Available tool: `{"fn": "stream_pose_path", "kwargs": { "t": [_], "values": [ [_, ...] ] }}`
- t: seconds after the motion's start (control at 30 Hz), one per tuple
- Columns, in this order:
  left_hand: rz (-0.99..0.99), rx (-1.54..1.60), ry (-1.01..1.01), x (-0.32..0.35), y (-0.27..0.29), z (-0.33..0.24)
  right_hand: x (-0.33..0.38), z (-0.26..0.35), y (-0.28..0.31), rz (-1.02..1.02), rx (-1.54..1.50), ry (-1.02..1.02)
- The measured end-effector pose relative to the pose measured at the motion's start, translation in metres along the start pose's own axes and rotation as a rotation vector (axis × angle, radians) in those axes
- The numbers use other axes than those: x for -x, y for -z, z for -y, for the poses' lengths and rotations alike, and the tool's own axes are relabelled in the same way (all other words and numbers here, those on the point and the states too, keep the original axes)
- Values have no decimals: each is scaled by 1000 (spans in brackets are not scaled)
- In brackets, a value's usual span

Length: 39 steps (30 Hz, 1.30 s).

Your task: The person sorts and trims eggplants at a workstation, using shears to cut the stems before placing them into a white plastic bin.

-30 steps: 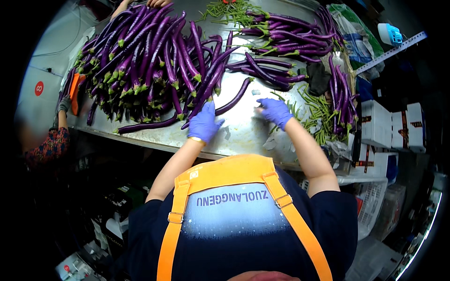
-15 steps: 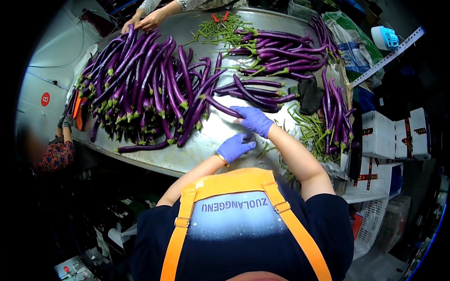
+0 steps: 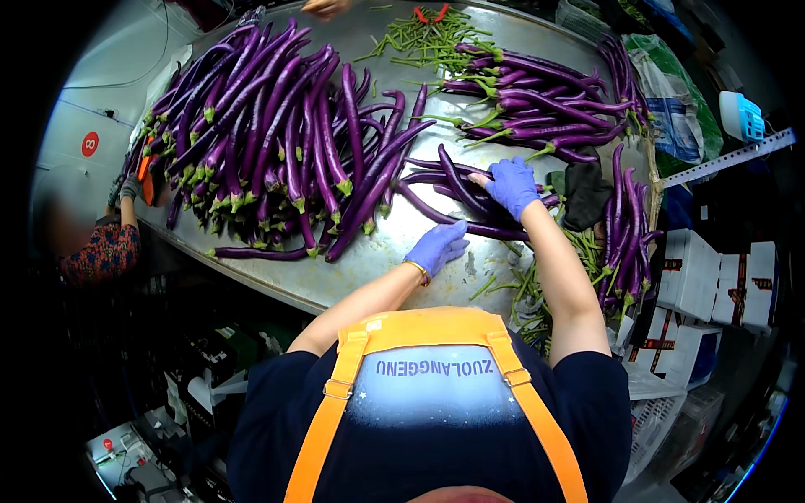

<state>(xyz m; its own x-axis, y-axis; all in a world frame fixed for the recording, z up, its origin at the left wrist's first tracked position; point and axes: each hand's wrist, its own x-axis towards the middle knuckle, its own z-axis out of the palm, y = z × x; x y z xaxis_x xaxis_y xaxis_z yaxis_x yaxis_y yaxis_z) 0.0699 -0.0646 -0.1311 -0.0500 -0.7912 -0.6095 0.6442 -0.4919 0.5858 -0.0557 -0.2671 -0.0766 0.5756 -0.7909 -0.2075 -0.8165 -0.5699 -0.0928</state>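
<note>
My right hand (image 3: 511,186), in a violet-blue glove with the thumb tip bare, rests over a small group of eggplants (image 3: 457,180) on the metal table. Its thumb is apart from the fingers; the fingertips are partly hidden. Along the near side of that group lies a long curved eggplant (image 3: 496,230). My left hand (image 3: 438,247), gloved alike, hovers open and empty close to this eggplant, fingers stretched out to the right. To the left spreads a big heap of purple eggplants (image 3: 260,126) with green stem ends.
Sorted eggplants (image 3: 545,101) lie at the far right, more (image 3: 625,235) by the right edge. Green trimmings (image 3: 428,38) and a dark cloth (image 3: 587,197) are on the metal table (image 3: 402,289). A co-worker's gloved hand (image 3: 132,186) is at left; another person's blurred hand (image 3: 327,8) shows at the top.
The eggplant in my right hand has been laid by the small group and let go. That hand has moved over the group. My left hand has opened out. One far co-worker's hand has left view.
</note>
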Motion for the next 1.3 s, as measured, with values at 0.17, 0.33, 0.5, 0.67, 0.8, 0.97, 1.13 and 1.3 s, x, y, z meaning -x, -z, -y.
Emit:
{"fn": "stream_pose_path", "kwargs": {
  "t": [0.17,0.33,0.5,0.67,0.8,0.97,1.13,1.3],
  "values": [
    [8,-135,40,-1,10,2,44,4,-7,-180,-6,130],
    [-285,-1748,-932,26,5,-21,71,0,-8,-131,-64,100],
    [-162,-2189,-793,2,-12,-34,71,17,-8,-64,59,-2],
    [41,-1958,-395,51,-12,-12,58,11,-22,-91,253,50],
    [-46,-1650,-227,123,26,-35,53,-2,-26,-52,89,142],
    [-253,-1235,-206,147,74,-60,37,-19,-20,-86,-66,76],
    [-206,-575,-376,154,63,-79,38,-13,66,8,-546,-2],
    [-27,-193,-607,124,38,-91,55,-16,127,284,-1421,93]
  ]
}}
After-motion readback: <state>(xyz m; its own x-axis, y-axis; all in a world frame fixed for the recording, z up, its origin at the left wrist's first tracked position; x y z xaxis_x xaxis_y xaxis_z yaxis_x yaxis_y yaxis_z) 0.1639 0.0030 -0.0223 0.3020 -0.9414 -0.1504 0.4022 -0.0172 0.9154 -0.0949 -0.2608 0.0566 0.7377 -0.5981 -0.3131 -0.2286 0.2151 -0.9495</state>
